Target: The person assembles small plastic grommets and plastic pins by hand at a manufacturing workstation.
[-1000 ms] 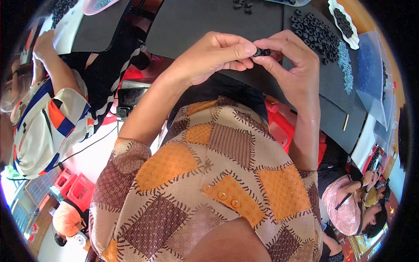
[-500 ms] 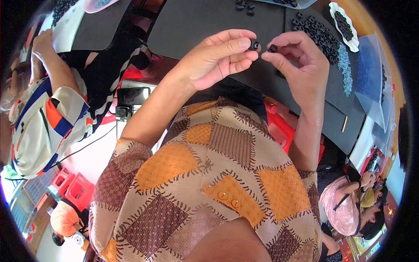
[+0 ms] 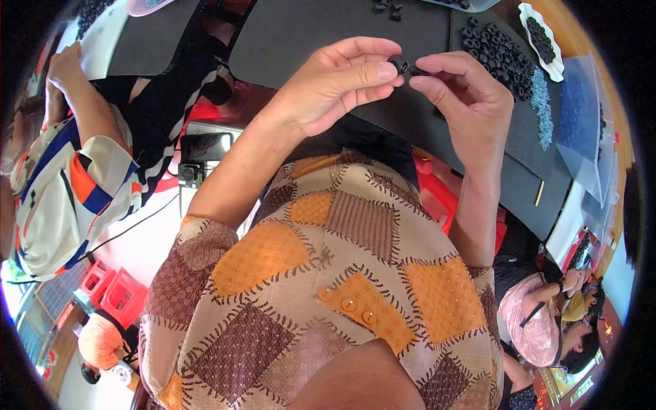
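Note:
Above the near edge of the black tabletop (image 3: 307, 41), my left hand (image 3: 342, 83) pinches a small black ring-shaped part (image 3: 402, 65) between thumb and fingers. Facing it, my right hand (image 3: 475, 102) grips a second small black part (image 3: 415, 70), mostly covered by the thumb and index finger. The two parts meet or nearly meet; whether they touch, I cannot tell. Behind my right hand lies a pile of similar black parts (image 3: 493, 51). Beside that pile runs a strip of tiny blue pieces (image 3: 541, 113).
A scalloped white dish (image 3: 557, 70) with black pieces stands far right, near a translucent blue plastic tray (image 3: 581, 140). A thin yellow-ended stick (image 3: 540, 193) lies at the right edge. Loose black parts (image 3: 388, 9) rest at the back. Another person (image 3: 75, 171) sits at the left.
My right hand's part has come up against or close to the one in my left hand. My left hand has turned slightly, its fingers curling closer around the ring-shaped part.

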The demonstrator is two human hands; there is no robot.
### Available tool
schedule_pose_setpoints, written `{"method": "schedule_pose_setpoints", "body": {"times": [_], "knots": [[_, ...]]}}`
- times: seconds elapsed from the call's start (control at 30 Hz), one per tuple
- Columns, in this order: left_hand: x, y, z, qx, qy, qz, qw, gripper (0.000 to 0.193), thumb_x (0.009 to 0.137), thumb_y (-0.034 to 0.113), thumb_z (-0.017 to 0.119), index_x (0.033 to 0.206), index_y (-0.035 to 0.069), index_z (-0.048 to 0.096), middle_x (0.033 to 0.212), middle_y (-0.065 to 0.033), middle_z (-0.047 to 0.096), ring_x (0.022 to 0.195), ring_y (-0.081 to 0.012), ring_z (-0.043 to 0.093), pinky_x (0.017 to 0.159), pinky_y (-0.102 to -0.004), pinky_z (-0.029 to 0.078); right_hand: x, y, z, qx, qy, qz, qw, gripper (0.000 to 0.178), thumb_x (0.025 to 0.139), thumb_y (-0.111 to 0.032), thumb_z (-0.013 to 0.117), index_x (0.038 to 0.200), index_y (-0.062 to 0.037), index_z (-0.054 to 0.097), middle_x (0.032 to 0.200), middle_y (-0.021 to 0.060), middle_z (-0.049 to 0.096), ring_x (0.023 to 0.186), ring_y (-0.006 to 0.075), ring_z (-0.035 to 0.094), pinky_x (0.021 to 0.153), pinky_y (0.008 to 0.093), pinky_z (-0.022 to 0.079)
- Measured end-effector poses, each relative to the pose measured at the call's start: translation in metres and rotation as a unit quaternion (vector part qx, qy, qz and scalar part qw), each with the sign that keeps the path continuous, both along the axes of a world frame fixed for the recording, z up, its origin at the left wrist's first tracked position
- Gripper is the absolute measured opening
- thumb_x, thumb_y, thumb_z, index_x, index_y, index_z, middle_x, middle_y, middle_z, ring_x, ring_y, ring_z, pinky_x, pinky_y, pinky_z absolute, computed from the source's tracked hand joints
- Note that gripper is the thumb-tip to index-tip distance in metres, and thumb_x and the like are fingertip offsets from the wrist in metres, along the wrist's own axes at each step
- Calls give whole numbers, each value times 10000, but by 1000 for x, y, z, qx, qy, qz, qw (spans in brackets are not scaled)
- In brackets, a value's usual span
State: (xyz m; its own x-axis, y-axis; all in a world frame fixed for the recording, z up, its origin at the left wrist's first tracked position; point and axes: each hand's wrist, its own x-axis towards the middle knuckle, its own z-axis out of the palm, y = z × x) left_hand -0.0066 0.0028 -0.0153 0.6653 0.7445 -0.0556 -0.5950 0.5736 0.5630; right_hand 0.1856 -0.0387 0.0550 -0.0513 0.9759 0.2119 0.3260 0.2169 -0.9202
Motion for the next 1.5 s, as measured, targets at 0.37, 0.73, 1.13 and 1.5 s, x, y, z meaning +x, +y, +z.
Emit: {"method": "schedule_pose_setpoints", "body": {"times": [0.37,0.73,1.13,1.5], "knots": [[1,-8,2,128,136,89,978,286,859,4,701,1139,34,648,1072,-94,691,971,-156,670,890,-295,552,-6,-4,-13,32,-31,-32,998,144,755,15,773,879,-26,713,815,35,696,736,101,659,668,227,524],[-6,-11,9,254,274,147,916,251,842,14,731,1091,18,700,981,-69,714,890,-101,663,816,-235,529,-15,-6,-24,97,-99,-52,989,114,736,-5,778,829,-25,715,795,53,701,706,121,666,644,237,528],[-15,-4,9,325,358,145,863,212,853,40,721,1065,25,725,993,-38,705,886,-83,652,806,-218,525,-19,4,-47,43,-52,-46,997,135,729,-38,798,827,-25,706,774,54,700,701,100,662,646,229,512],[-11,-5,16,452,476,211,724,308,791,45,752,1091,63,686,923,-82,730,807,-121,699,736,-263,565,-32,4,-49,45,-109,-45,992,169,761,-2,740,898,-31,644,809,87,713,740,172,718,659,267,563]]}}
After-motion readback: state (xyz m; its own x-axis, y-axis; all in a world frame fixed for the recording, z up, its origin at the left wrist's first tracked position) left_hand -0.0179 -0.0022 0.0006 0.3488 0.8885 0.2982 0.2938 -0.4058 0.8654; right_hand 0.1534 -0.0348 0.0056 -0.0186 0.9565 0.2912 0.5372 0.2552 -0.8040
